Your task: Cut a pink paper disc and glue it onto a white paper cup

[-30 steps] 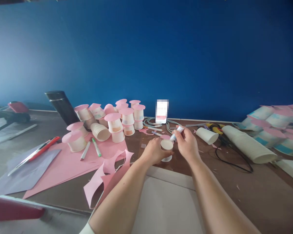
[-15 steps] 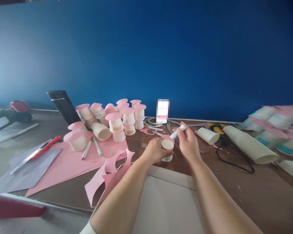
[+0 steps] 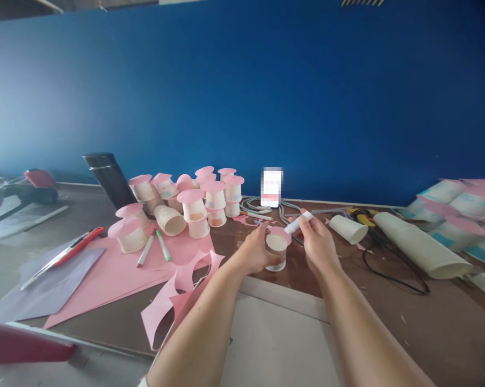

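My left hand [image 3: 253,251] is wrapped round a white paper cup [image 3: 276,260], its thumb across the front. The cup stands on the brown table with its round end tipped toward me. A pink paper disc [image 3: 281,233] shows just behind the cup's upper edge; whether it touches the cup I cannot tell. Between the fingers of my right hand [image 3: 319,244] is a slim white glue tube [image 3: 298,221], slanting down to the left with its tip close to the disc.
To the left, cups topped with pink discs [image 3: 192,196] stand beside pink sheets [image 3: 117,279], two markers and a red utility knife [image 3: 79,247]. A dark flask [image 3: 109,180] stands behind. Stacked cups [image 3: 423,244], a black cable and more pink-topped cups lie right. A phone [image 3: 270,188] leans at the wall.
The glue tube's tip is now nearer the pink disc, and more of the disc shows behind the cup. My left hand keeps its hold. The view has shifted slightly.
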A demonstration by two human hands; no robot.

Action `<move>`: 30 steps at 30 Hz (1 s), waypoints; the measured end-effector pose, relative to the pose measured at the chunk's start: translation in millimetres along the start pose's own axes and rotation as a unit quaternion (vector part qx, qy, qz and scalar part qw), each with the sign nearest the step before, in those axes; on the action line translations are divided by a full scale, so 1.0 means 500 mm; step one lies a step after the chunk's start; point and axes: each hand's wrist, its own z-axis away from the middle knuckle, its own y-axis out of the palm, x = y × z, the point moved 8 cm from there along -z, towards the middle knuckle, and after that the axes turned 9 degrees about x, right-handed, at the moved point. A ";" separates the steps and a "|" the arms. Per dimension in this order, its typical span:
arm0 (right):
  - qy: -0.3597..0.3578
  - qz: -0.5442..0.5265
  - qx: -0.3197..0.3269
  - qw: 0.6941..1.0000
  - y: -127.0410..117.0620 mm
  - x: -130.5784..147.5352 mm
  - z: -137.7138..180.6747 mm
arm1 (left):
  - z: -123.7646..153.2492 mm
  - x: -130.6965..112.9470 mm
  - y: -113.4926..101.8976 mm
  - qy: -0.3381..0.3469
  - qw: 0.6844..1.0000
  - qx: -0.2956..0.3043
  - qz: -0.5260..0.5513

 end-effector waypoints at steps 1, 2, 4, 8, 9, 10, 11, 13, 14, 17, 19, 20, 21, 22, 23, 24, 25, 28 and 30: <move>0.001 -0.008 0.004 1.000 0.002 0.000 0.001 | -0.001 0.002 0.000 -0.014 1.000 -0.011 -0.014; 0.002 -0.013 0.010 1.000 0.004 0.002 0.002 | -0.001 0.004 0.000 -0.030 0.999 -0.024 -0.033; 0.003 -0.014 0.022 1.000 0.011 0.008 0.005 | -0.002 0.007 0.002 -0.062 0.995 -0.045 -0.067; -0.014 0.021 0.046 0.999 0.026 0.029 0.009 | -0.004 0.006 0.005 -0.089 0.987 -0.057 -0.121; -0.023 0.038 0.049 0.998 0.028 0.034 0.010 | -0.005 0.005 0.005 -0.087 0.986 -0.057 -0.131; -0.031 0.056 0.050 0.997 0.029 0.037 0.009 | -0.005 0.004 0.004 -0.082 0.985 -0.055 -0.140; -0.037 0.072 0.047 0.996 0.029 0.038 0.008 | -0.004 0.003 0.003 -0.077 0.985 -0.055 -0.146; -0.038 0.097 0.036 0.994 0.024 0.035 0.006 | -0.003 0.000 0.000 -0.068 0.984 -0.056 -0.152; -0.034 0.101 0.029 0.994 0.021 0.030 0.004 | -0.002 -0.002 -0.001 -0.063 0.985 -0.053 -0.152; -0.011 0.080 0.010 0.997 0.011 0.017 0.002 | 0.000 -0.004 0.002 -0.059 0.987 -0.035 -0.144; -0.001 0.059 0.009 0.998 0.010 0.014 0.004 | -0.001 -0.002 0.007 -0.061 0.990 -0.020 -0.125; 0.000 0.050 0.013 0.999 0.012 0.016 0.006 | -0.001 0.000 0.008 -0.060 0.992 -0.018 -0.111; -0.001 0.044 0.020 0.999 0.015 0.019 0.007 | -0.002 0.001 0.009 -0.060 0.993 -0.021 -0.097; -0.005 0.043 0.029 0.999 0.020 0.023 0.009 | -0.002 0.003 0.008 -0.063 0.994 -0.025 -0.085; -0.009 0.047 0.037 0.998 0.024 0.027 0.010 | -0.002 0.006 0.008 -0.068 0.994 -0.030 -0.079; -0.012 0.056 0.045 0.997 0.029 0.030 0.011 | -0.002 0.008 0.008 -0.075 0.994 -0.033 -0.078; -0.015 0.069 0.051 0.996 0.032 0.031 0.012 | -0.002 0.010 0.008 -0.081 0.993 -0.032 -0.080; -0.016 0.108 0.048 0.993 0.035 0.024 0.009 | -0.001 0.006 0.008 -0.081 0.993 -0.025 -0.087; -0.014 0.120 0.025 0.992 0.028 0.014 0.005 | -0.001 0.003 0.006 -0.077 0.993 -0.024 -0.089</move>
